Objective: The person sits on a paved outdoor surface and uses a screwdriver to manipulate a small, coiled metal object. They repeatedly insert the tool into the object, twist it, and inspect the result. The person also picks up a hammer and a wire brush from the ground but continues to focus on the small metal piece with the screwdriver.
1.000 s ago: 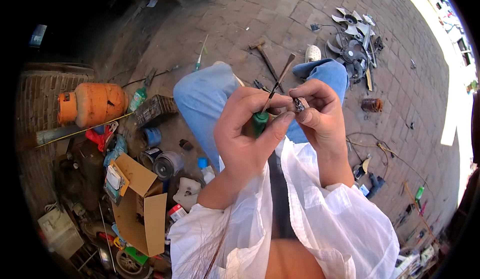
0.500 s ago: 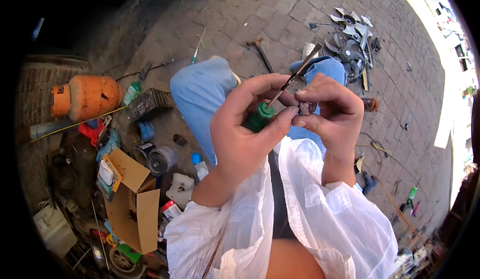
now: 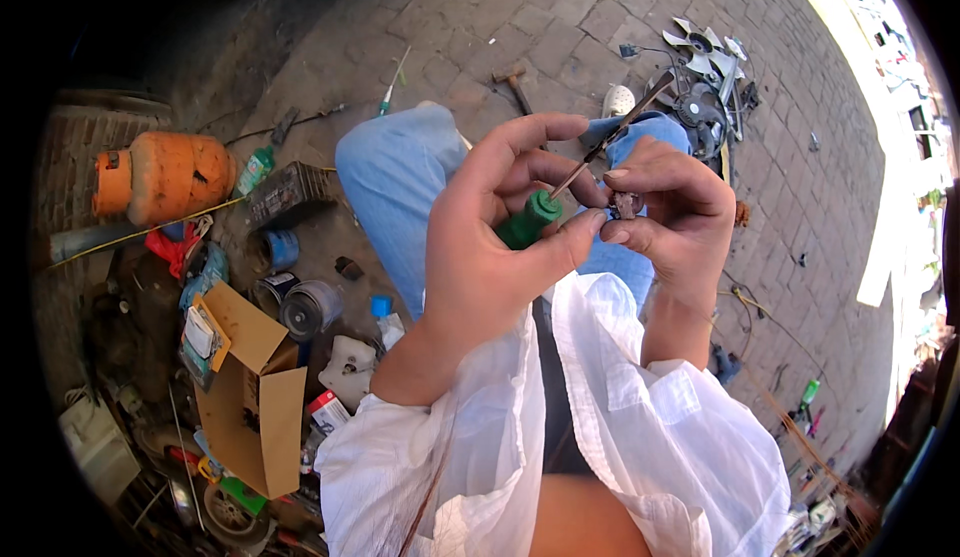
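Observation:
My left hand cradles a screwdriver by its green handle, against the palm. Its shaft, with a dark band, slants up and right, and the tip points away from me. The index finger of that hand is raised off the shaft. Between thumb and finger, my right hand pinches a small dark part with a brownish, dirty face; its exact kind is unclear. My left thumb tip is close beside the part, and I cannot tell whether it touches. Both hands are above my lap, over blue jeans.
On the paving lie a hammer, a thin green-handled tool and fan blades. To the left are an orange gas cylinder, a black battery, an open cardboard box, cans and clutter. Wires trail at the right.
My left index finger has lifted away from the screwdriver shaft. The screwdriver has shifted slightly right, and the small part has turned in my right fingers and moved a little right and up.

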Demonstrator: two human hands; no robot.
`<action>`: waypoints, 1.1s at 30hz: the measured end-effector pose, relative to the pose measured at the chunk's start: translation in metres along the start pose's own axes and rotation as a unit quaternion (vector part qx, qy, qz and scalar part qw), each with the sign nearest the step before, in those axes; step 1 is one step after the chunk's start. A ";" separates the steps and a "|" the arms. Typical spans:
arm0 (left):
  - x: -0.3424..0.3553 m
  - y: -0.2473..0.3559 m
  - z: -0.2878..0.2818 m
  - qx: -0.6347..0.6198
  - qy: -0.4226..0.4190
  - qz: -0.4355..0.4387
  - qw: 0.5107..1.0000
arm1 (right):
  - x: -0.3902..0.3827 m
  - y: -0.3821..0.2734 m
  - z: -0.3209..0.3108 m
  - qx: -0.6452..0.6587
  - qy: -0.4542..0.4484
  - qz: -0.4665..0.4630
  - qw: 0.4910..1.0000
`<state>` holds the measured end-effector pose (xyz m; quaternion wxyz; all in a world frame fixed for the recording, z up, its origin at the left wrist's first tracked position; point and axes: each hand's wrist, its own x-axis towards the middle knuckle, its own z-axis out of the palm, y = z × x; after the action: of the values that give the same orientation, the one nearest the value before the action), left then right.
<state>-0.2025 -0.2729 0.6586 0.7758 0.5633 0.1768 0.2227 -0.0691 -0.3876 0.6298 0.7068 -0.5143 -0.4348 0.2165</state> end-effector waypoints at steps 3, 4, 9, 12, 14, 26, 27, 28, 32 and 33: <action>0.002 0.000 -0.004 -0.013 -0.023 -0.005 1.000 | 0.006 -0.006 -0.003 -0.056 -0.030 -0.024 0.998; 0.002 -0.001 -0.005 -0.016 -0.026 -0.004 1.000 | 0.008 -0.007 -0.004 -0.069 -0.038 -0.027 0.996; 0.003 0.003 -0.006 -0.006 -0.026 -0.038 0.999 | 0.013 -0.014 -0.002 -0.142 -0.064 -0.038 0.987; 0.004 0.004 -0.006 -0.024 -0.030 -0.048 0.998 | 0.015 -0.014 -0.001 -0.138 -0.077 -0.044 0.986; 0.004 0.003 -0.004 -0.041 -0.026 -0.050 0.998 | 0.013 -0.010 -0.002 -0.083 -0.070 -0.024 0.994; 0.002 0.003 -0.003 0.003 -0.022 -0.014 1.000 | 0.001 0.011 -0.007 0.258 -0.028 0.104 0.960; 0.002 -0.001 -0.003 -0.018 -0.034 0.016 0.999 | 0.001 0.009 -0.006 0.257 -0.017 0.131 0.957; 0.002 -0.001 0.000 -0.038 -0.014 0.014 0.999 | 0.000 0.009 -0.004 0.276 -0.012 0.146 0.950; -0.001 -0.002 0.009 -0.052 0.018 0.037 0.998 | -0.003 0.014 -0.003 0.317 -0.001 0.184 0.930; -0.001 -0.004 0.009 -0.038 0.015 0.049 0.998 | -0.003 0.013 -0.001 0.326 0.003 0.187 0.927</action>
<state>-0.1985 -0.2815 0.6576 0.7819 0.5380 0.1525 0.2756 -0.0678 -0.3851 0.6164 0.7836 -0.3284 -0.2338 0.4728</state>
